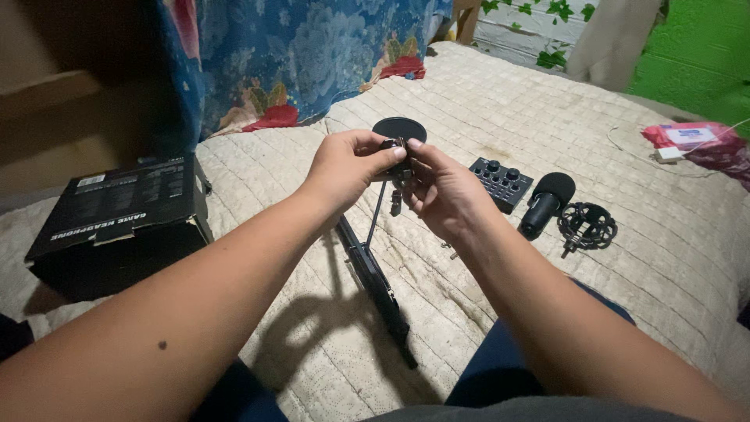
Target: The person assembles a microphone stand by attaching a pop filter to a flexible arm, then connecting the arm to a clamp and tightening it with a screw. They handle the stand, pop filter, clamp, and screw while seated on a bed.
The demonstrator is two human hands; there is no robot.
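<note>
My left hand (351,162) and my right hand (444,191) meet above a quilted cream bedspread (500,117). Both pinch a small black clamp fitting (396,156) between the fingertips. A thin metal rod (376,215) runs down from the fitting. Just behind the hands sits a round black pop filter disc (399,128); how it joins the fitting is hidden. Under my forearms a black folded microphone arm (379,289) lies on the bedspread, pointing toward me.
A black cardboard box (117,219) rests at the left. Right of my hands lie a small black audio mixer (501,183), a black microphone (545,203) and a black shock mount (587,227). A pink packet (691,141) with a white cable lies far right. A blue floral cloth (297,55) hangs behind.
</note>
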